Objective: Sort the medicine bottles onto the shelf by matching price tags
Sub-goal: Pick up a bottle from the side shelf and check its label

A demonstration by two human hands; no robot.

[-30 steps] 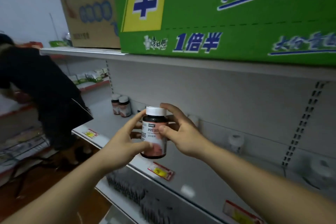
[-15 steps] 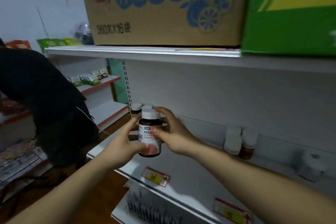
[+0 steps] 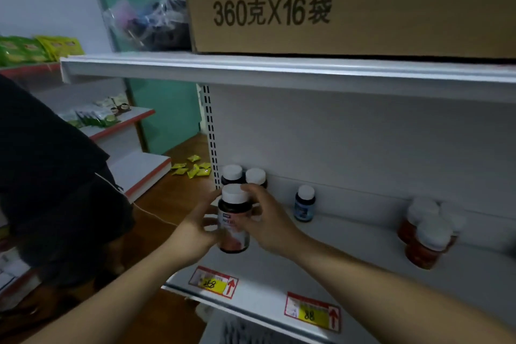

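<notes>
A dark brown medicine bottle (image 3: 234, 218) with a white cap and pink label is upright at the left end of the white shelf (image 3: 335, 254). My left hand (image 3: 195, 229) grips its left side and my right hand (image 3: 268, 220) grips its right side. Two matching white-capped bottles (image 3: 243, 174) stand right behind it against the back panel. On the shelf lip below sits a red and yellow price tag (image 3: 213, 282) reading 258. A second tag (image 3: 312, 313) reads 88.
A small blue bottle (image 3: 305, 204) stands mid-shelf, and red bottles (image 3: 427, 234) cluster at the right. A cardboard box (image 3: 335, 0) fills the upper shelf. A person in dark clothes (image 3: 55, 190) bends at the left. Yellow packets (image 3: 192, 169) lie on the wooden floor.
My view has swung left and closer to the shelf's left end. Both hands have carried the bottle down toward the shelf above the 258 tag, in front of the two matching bottles.
</notes>
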